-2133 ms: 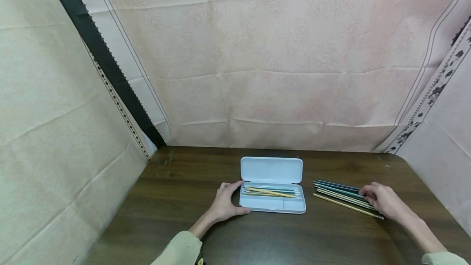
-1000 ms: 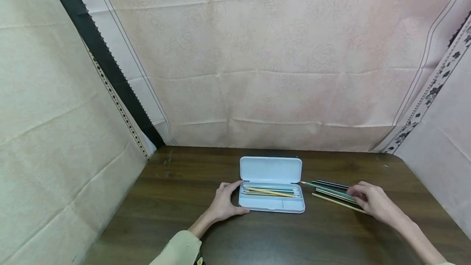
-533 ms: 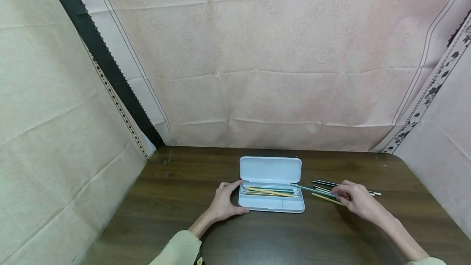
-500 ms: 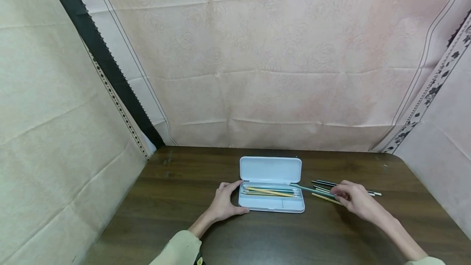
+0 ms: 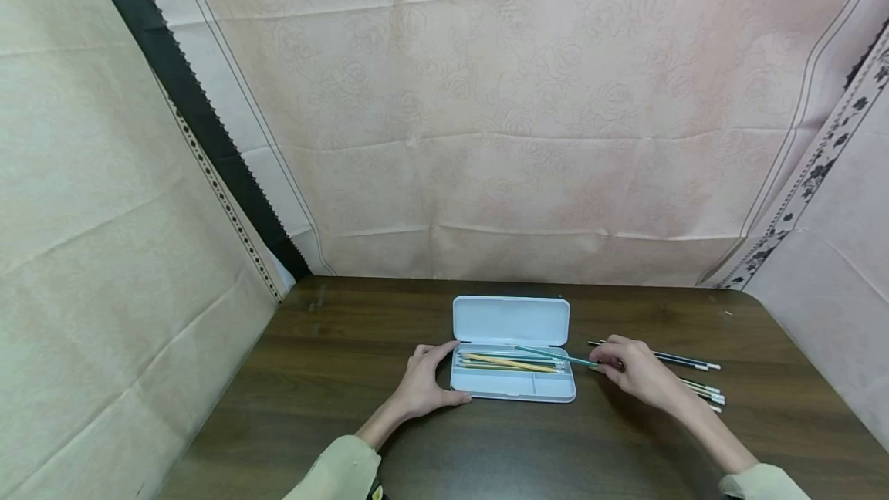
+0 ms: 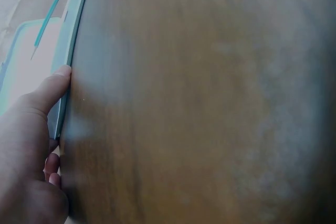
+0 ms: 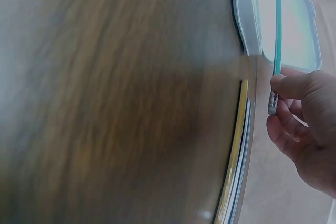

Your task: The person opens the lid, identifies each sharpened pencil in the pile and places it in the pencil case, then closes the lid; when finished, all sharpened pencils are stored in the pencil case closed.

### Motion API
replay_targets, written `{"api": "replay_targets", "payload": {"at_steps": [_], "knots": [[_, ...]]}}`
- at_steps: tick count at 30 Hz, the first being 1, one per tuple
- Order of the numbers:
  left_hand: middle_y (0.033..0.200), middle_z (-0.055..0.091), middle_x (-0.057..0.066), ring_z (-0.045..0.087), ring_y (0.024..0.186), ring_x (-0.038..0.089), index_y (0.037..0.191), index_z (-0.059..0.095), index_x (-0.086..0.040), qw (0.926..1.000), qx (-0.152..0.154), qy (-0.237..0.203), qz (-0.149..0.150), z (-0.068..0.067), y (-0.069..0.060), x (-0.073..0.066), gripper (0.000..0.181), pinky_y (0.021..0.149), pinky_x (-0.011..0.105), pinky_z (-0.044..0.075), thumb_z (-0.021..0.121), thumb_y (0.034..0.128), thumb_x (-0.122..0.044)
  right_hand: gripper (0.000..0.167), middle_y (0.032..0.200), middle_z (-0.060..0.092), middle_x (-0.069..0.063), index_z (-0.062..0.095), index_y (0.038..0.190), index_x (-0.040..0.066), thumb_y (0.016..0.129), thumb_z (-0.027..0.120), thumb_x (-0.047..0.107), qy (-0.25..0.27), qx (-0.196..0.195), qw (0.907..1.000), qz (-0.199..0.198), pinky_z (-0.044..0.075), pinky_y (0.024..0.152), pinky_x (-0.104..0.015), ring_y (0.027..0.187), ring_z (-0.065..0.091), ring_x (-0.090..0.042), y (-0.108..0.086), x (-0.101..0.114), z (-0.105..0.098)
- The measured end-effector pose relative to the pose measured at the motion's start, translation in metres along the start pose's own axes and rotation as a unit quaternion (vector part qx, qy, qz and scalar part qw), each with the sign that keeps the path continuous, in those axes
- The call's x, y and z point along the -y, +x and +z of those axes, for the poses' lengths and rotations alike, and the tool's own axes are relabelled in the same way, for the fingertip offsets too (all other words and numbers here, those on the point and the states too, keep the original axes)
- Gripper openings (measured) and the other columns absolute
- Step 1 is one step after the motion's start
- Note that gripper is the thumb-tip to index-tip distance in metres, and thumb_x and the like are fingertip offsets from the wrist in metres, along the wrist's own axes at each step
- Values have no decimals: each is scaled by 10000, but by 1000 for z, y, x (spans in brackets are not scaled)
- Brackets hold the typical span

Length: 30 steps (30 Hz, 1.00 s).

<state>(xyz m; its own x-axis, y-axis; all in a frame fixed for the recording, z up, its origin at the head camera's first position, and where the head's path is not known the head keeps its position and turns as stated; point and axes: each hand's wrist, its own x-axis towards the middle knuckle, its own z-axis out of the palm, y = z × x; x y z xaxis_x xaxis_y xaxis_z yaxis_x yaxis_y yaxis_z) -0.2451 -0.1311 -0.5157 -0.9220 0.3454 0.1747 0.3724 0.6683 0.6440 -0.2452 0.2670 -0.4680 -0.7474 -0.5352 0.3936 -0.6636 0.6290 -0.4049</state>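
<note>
A light-blue pencil case (image 5: 500, 387) stands on the table with its lid (image 5: 512, 319) raised. Several pencils (image 5: 503, 362), one yellow on top, lie in its rear compartment. My left hand (image 5: 422, 386) grips the case's left end, thumb at the front edge and fingers at the back corner. In the left wrist view the thumb (image 6: 55, 85) presses the case wall. Between thumb and fingers, my right hand (image 5: 635, 370) pinches a teal pencil (image 7: 278, 30) near its eraser end. Its sharpened tip points left over the case, slanting above the pencils inside.
More pencils lie on the brown table (image 5: 444, 457) right of the case, partly beneath my right hand: dark ones (image 5: 684, 361) behind, and light and yellow ones (image 7: 236, 140) in front. Patterned cloth (image 5: 507, 137) hangs behind the table and at both sides.
My right hand has picked the teal pencil from the loose group and carried it left until its tip is over the case. My left hand has stayed at the case.
</note>
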Motion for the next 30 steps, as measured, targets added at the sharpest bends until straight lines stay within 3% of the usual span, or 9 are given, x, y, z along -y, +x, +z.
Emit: {"api": "replay_targets", "payload": {"at_steps": [12,30], "knots": [[1372,535,69,406,1178,266,1489,482,-145,10000,-47,-42,53,1,0,0,905,922,502,382,863,741,-485,218,917,638,24,762,997,73,835,754,-73,-9,342,9991,269,512,654,-268,753,548,-85,21,11,14],[1365,526,71,406,1180,267,1491,479,-140,10000,-25,-52,62,0,0,-1,903,924,504,387,859,748,-486,204,940,669,-22,770,995,70,830,773,-49,-50,517,9985,145,551,728,-319,786,587,-123,38,20,30]]}}
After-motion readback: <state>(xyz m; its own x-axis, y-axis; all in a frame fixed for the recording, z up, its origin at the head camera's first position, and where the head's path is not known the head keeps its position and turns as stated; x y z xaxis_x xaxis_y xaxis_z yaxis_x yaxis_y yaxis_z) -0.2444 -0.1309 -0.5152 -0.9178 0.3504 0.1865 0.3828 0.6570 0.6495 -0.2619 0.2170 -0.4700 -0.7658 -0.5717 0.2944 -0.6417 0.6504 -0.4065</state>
